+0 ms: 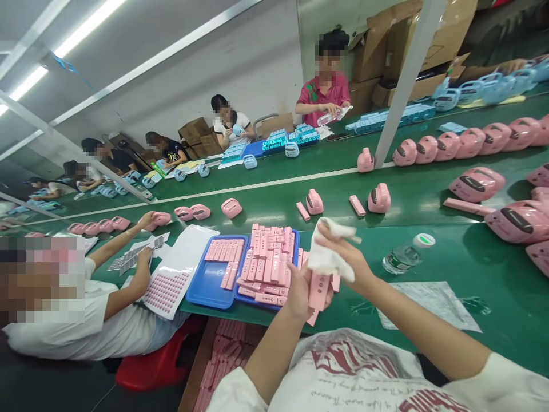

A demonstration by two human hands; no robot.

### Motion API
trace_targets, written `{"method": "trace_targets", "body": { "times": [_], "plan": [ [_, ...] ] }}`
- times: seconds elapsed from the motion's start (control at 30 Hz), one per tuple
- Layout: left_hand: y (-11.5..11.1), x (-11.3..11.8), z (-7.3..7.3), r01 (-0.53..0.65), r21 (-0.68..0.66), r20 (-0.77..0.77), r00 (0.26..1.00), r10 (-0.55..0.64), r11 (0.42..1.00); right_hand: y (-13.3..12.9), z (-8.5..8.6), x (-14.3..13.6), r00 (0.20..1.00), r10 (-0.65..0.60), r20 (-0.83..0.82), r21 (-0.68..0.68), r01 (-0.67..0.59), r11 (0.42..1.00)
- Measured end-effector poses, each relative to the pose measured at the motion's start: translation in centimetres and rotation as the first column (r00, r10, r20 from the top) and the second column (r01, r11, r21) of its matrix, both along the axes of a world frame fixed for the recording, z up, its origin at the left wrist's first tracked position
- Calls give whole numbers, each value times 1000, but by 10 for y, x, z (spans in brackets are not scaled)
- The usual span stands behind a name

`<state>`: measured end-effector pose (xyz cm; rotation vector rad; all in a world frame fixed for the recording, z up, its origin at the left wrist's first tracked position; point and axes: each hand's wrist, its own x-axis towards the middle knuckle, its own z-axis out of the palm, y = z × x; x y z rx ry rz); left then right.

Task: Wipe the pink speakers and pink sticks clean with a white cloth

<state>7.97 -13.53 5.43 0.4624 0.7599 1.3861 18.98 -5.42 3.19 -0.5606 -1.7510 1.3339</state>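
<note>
My left hand point(299, 294) is closed around a pink plastic bar point(318, 293) with small dark marks on its face. Another pink piece shows under it, partly hidden by my fingers. A white cloth point(328, 252) is gripped in my right hand point(343, 249) and lies against the upper end of the bar. Just left of my hands, a blue tray point(295, 240) is piled high with similar pink bars point(268, 257). Beside it, a second blue tray point(201, 292) carries several more bars in rows at its upper part.
A clear bottle point(403, 254) with a white cap lies tilted to the right, near a flat plastic bag point(429, 306). Pink rounded casings point(380, 198) line the green bench. At left sits a co-worker point(98, 303) by a sticker sheet point(167, 286). A box of pink parts point(227, 355) is below the edge.
</note>
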Motion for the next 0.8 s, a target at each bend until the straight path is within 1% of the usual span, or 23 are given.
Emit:
{"method": "trace_targets", "body": {
  "times": [0.07,0.1,0.13,0.17,0.2,0.23,0.27,0.3,0.33,0.37,0.4,0.43,0.47,0.5,0.53,0.57,0.6,0.63,0.67,0.7,0.73,0.77,0.8],
  "plan": [
    [0,7,-4,64,35,-2,998,-64,997,3,3,-2,998,4,-70,96,3,995],
    [0,9,-6,95,45,4,995,-95,995,1,3,-1,996,25,-91,127,-14,992],
    [0,11,-8,124,52,15,992,-125,991,-1,1,1,993,45,-111,109,-33,994],
    [-1,11,-10,144,58,25,989,-146,988,-2,-2,3,989,43,-140,37,-38,999],
    [-1,11,-11,154,64,31,987,-156,986,-2,-5,6,983,2,-184,-95,-20,995],
    [-1,11,-12,160,71,33,986,-163,985,0,-9,9,970,-72,-233,-265,8,964],
    [-1,9,-13,156,76,30,987,-159,985,5,-11,12,948,-164,-274,-445,27,895],
    [0,8,-13,140,71,22,990,-142,988,10,-13,15,918,-260,-300,-604,28,797],
    [1,7,-13,105,54,17,994,-106,993,17,-14,17,886,-339,-317,-719,9,695],
    [3,7,-13,56,23,21,998,-56,998,23,-13,19,861,-387,-331,-786,-25,617],
    [4,8,-14,-4,-20,33,999,5,1000,27,-12,19,845,-406,-347,-816,-59,575],
    [7,9,-16,-64,-68,44,997,68,996,29,-10,19,835,-412,-364,-819,-76,569],
    [9,11,-18,-111,-117,46,992,117,987,28,-9,17,832,-409,-375,-804,-72,590],
    [12,13,-22,-130,-159,34,990,137,979,24,-9,14,839,-396,-373,-775,-47,631],
    [15,16,-26,-131,-196,8,991,135,972,18,-10,10,861,-365,-355,-725,-7,688],
    [17,18,-31,-134,-227,-22,991,132,965,9,-13,7,897,-314,-311,-649,41,759],
    [19,19,-35,-150,-252,-42,989,144,956,-1,-17,3,938,-246,-244,-539,80,839],
    [21,20,-39,-172,-276,-41,985,167,946,-11,-24,1,972,-172,-158,-396,97,913],
    [22,18,-41,-182,-298,-19,983,185,937,-21,-31,-1,993,-96,-65,-238,78,968],
    [22,16,-43,-175,-312,17,982,190,934,-30,-39,-2,1000,-25,19,-89,27,996],
    [23,14,-44,-155,-323,55,982,182,934,-37,-48,-1,996,37,81,29,-39,999],
    [23,11,-45,-120,-326,83,984,155,938,-41,-55,-1,989,86,117,102,-99,990],
    [23,9,-46,-79,-331,94,989,116,940,-44,-61,0,985,115,129,128,-132,983]
  ]
}}
